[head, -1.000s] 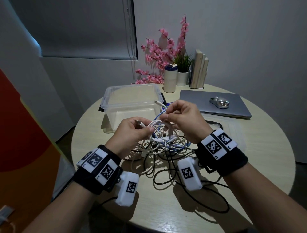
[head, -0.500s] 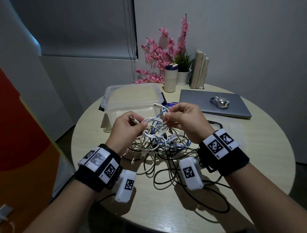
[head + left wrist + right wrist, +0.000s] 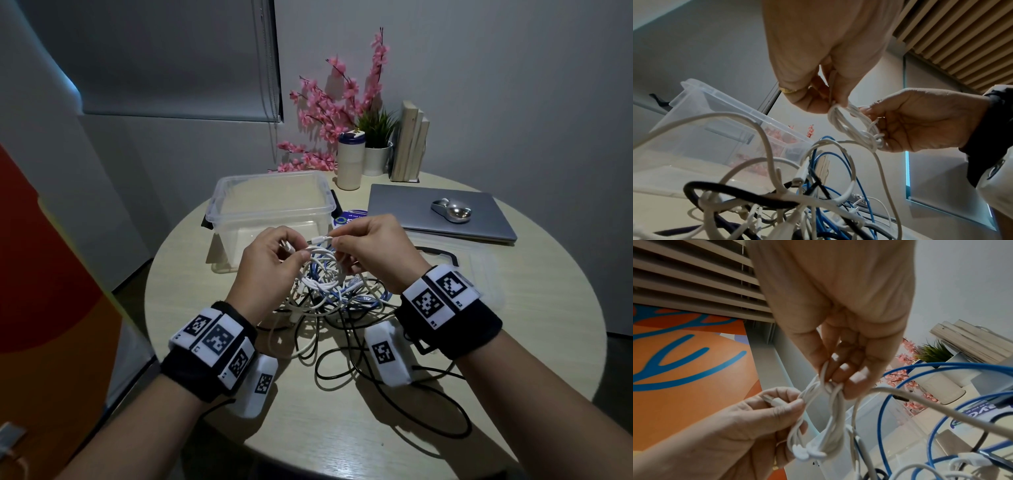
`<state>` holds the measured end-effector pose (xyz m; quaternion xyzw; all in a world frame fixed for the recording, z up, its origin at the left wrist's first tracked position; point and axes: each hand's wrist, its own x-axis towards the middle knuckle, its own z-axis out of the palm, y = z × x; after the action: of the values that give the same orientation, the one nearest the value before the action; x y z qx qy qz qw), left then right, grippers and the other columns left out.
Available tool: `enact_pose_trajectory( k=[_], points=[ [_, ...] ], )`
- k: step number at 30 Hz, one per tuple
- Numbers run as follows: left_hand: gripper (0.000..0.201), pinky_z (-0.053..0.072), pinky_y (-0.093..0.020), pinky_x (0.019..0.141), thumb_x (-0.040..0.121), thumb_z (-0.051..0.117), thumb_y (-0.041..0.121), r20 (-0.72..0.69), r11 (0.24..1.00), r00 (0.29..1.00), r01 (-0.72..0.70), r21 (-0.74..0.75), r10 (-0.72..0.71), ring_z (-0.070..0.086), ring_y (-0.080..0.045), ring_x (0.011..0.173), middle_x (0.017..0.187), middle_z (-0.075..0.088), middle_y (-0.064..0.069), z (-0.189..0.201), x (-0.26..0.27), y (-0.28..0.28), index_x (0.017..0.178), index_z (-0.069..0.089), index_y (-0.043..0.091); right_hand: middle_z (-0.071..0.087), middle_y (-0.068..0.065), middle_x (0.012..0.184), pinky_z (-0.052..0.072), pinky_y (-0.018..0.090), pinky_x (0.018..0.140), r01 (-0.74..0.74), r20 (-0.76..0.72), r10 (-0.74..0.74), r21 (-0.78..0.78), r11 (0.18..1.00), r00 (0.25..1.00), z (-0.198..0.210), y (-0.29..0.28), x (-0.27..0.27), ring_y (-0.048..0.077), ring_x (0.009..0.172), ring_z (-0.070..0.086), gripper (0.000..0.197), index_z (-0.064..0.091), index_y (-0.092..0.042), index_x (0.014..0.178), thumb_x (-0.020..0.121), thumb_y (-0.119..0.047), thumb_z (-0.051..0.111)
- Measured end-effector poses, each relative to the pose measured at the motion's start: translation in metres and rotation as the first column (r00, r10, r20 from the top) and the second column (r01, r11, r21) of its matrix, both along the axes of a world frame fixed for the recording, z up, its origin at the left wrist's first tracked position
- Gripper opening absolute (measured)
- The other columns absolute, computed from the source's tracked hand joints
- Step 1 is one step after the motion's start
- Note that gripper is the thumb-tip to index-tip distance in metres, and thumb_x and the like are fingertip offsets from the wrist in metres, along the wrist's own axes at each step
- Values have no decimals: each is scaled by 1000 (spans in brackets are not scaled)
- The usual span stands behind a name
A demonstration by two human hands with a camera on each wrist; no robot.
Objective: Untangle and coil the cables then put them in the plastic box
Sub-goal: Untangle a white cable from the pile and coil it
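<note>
Both hands are up over the table [image 3: 513, 308], working one white cable [image 3: 320, 255] into loops. The left hand [image 3: 270, 270] has thumb and forefinger clamped on the coil right by a plug end, with the other fingers curled behind the loops; the left-wrist view shows the bundle [image 3: 855, 126] hanging between the two hands. The right hand [image 3: 373, 250] pinches the top of the same coil, fingertips [image 3: 856, 378] pressed together on the strands, and another plug end pokes out past its fingers toward the box [image 3: 274, 205]. Below them the tangle [image 3: 329, 308] of white, blue and black cables lies heaped on the table, just in front of the clear box, with black loops trailing toward the near edge. The white cable runs down from the coil into that heap. Behind the right hand sits a closed laptop [image 3: 442, 212].
</note>
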<state>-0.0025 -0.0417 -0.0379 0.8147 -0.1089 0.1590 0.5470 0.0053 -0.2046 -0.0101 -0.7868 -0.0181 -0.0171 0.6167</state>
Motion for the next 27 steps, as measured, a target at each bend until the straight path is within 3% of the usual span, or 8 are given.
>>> enact_pose_trajectory(
  k=[4,9,16,19,22,25,27],
  points=[
    [15,52,-31,70,85,66,7,70,991,997,-32,133,23,59,-19,72,84,54,8,1,0,-1,77,58,17,64,5,59,47,25,48,2,20,-2,-3,1000,1000,-1,2,2,13,51,58,12,71,-13,77,83,-4,65],
    [9,41,-9,60,86,64,7,104,983,994,-40,182,22,55,-10,68,82,53,8,-1,1,-1,82,59,13,62,6,60,48,28,51,-3,37,5,-52,999,999,-1,2,3,15,51,55,16,71,-15,76,83,-3,64],
    [8,45,-20,56,88,63,10,94,996,996,-3,84,-5,57,-16,64,76,60,-3,-3,-1,-2,85,57,15,64,6,62,50,26,51,-23,58,33,-158,987,998,1,2,4,14,52,58,23,71,-17,77,84,0,57],
    [9,45,-20,55,89,63,13,81,1000,997,-10,25,7,57,-16,61,72,63,-7,-4,-1,-3,90,57,21,62,11,64,47,23,44,-33,47,39,-121,992,998,1,3,4,16,49,57,23,69,-13,76,84,2,54],
    [11,44,-17,54,89,63,15,99,997,995,-30,67,23,58,-14,61,69,62,-5,-5,2,-1,85,59,25,60,12,66,43,20,41,-58,49,62,-89,994,997,0,3,3,12,45,53,21,67,-11,77,88,2,53],
    [6,42,-13,52,89,63,16,111,994,994,-31,102,20,57,-9,58,66,61,0,-6,5,1,86,61,20,63,7,67,48,27,51,-86,93,96,-107,991,991,-5,3,4,14,53,55,9,71,-10,91,89,-11,62],
    [3,42,-14,52,90,62,16,137,991,991,-29,130,11,58,-11,59,66,61,-1,-6,5,1,88,62,16,64,-4,63,49,31,58,-84,118,97,-116,990,988,-9,2,6,10,54,56,15,73,-13,97,85,-21,70]
  ],
)
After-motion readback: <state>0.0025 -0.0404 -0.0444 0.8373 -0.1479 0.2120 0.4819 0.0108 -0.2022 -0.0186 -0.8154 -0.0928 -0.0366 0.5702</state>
